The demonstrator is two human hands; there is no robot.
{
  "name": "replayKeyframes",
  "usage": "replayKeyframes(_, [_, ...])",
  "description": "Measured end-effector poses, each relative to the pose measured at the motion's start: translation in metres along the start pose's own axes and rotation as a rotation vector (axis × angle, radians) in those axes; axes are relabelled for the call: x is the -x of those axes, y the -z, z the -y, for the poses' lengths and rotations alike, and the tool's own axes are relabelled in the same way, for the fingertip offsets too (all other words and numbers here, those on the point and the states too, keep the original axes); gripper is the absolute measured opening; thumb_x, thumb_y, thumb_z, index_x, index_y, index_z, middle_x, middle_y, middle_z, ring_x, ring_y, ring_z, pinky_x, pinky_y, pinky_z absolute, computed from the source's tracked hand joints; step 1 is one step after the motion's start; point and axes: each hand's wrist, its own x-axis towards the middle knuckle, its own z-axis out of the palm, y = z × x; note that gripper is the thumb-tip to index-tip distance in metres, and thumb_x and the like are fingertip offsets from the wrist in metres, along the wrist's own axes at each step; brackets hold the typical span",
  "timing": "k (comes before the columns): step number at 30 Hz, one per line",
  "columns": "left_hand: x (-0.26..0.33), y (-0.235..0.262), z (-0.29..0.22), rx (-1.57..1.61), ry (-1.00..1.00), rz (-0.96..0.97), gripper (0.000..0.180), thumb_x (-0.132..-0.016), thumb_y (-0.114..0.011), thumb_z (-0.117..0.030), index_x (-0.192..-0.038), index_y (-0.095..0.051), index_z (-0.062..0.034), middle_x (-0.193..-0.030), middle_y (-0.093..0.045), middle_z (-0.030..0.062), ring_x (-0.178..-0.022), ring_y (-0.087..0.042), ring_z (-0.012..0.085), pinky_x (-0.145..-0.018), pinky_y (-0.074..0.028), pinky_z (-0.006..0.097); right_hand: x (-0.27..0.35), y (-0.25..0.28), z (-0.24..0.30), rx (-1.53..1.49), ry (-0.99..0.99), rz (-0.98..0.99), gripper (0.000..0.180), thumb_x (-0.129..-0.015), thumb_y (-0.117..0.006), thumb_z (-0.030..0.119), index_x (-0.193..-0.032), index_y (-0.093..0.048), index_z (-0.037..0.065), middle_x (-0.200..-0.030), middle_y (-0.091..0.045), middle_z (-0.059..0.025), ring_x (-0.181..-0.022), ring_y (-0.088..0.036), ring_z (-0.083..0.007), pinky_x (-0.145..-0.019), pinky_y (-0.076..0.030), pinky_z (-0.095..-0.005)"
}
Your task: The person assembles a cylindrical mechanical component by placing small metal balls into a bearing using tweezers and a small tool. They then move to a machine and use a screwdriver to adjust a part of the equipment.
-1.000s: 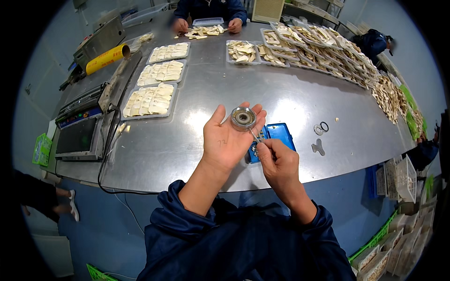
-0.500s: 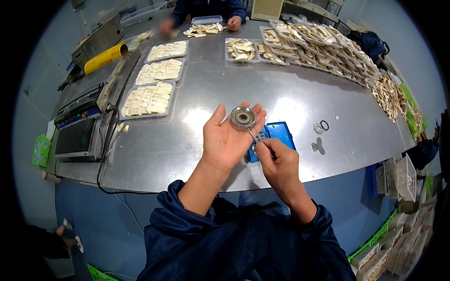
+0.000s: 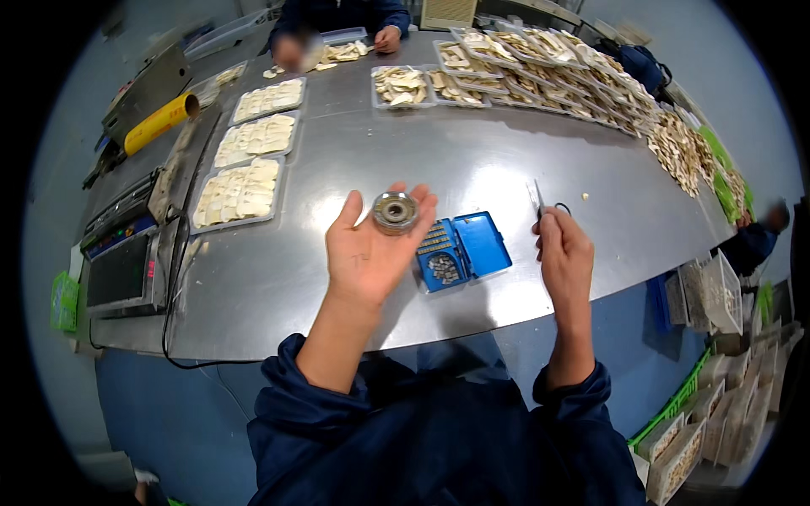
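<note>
My left hand [image 3: 371, 249] is raised palm up over the steel table [image 3: 472, 169], its fingertips holding a small round metal disc [image 3: 396, 211] with a ringed face. My right hand [image 3: 564, 253] is off to the right, pinching slim metal tweezers [image 3: 537, 199] that point upward. Between the two hands an open blue plastic case [image 3: 462, 250] lies on the table, with small metal pieces in its left half. A small dark ring [image 3: 563, 207] lies on the table just behind my right hand.
Clear trays of pale sliced pieces [image 3: 240, 192] line the left side, and more trays [image 3: 540, 59] run along the far right edge. A scale [image 3: 126, 261] and a yellow roll [image 3: 160, 122] sit at left. Another person's hands [image 3: 388, 38] work at the far end.
My right hand has pulled away from the disc to the right, taking the tweezers with it. My left hand still holds the disc up.
</note>
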Motion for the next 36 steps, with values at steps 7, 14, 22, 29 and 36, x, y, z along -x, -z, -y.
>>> replayKeyframes(7, [-0.019, 0.001, -0.003, 0.022, -0.023, 0.055, 0.052, -0.099, -0.031, -0.033, -0.128, -0.026, 0.009, -0.137, -0.022, 0.0324, -0.132, -0.019, 0.0461, -0.111, -0.021, 0.053, -0.037, -0.018, -0.088, 0.741, -0.025, 0.167, 0.015, -0.076, -0.061, 0.016, -0.079, -0.066, 0.002, -0.074, -0.063, -0.0187, -0.069, -0.062, -0.0322, -0.064, -0.05, -0.0411])
replayKeyframes(14, [-0.021, 0.007, -0.003, -0.015, -0.004, 0.001, 0.048, -0.098, -0.034, -0.034, -0.121, -0.036, 0.0082, -0.133, -0.029, 0.0304, -0.131, -0.025, 0.0423, -0.11, -0.024, 0.05, -0.037, -0.038, -0.062, 0.512, 0.291, 0.13, 0.01, -0.076, -0.06, 0.01, -0.078, -0.067, 0.003, -0.077, -0.061, -0.0136, -0.075, -0.061, -0.0304, -0.066, -0.05, -0.0401])
replayKeyframes(22, [-0.022, 0.007, -0.001, -0.007, -0.002, 0.003, 0.05, -0.098, -0.033, -0.035, -0.122, -0.036, 0.0091, -0.134, -0.028, 0.031, -0.131, -0.024, 0.0422, -0.11, -0.025, 0.05, -0.033, -0.084, -0.056, 0.458, 0.273, 0.376, 0.011, -0.076, -0.062, 0.011, -0.071, -0.066, 0.002, -0.073, -0.061, -0.0157, -0.071, -0.061, -0.0328, -0.065, -0.05, -0.0405])
replayKeyframes(29, [-0.017, 0.006, -0.005, -0.017, -0.024, -0.009, 0.05, -0.098, -0.034, -0.036, -0.122, -0.036, 0.0087, -0.133, -0.03, 0.0313, -0.13, -0.026, 0.0423, -0.11, -0.025, 0.05, -0.035, -0.084, -0.057, 0.238, 0.05, 0.361, 0.013, -0.076, -0.062, 0.013, -0.072, -0.067, 0.001, -0.069, -0.063, -0.0148, -0.062, -0.061, -0.0275, -0.062, -0.05, -0.0358])
replayKeyframes(36, [-0.014, 0.006, -0.005, -0.004, -0.019, 0.002, 0.051, -0.098, -0.034, -0.036, -0.122, -0.036, 0.0087, -0.133, -0.03, 0.0308, -0.13, -0.026, 0.0422, -0.109, -0.026, 0.05, -0.024, -0.036, -0.024, -1.088, -0.669, 0.651, 0.017, -0.085, -0.063, 0.016, -0.076, -0.061, 0.001, -0.068, -0.062, -0.005, -0.054, -0.055, -0.0083, -0.046, -0.042, -0.0153])
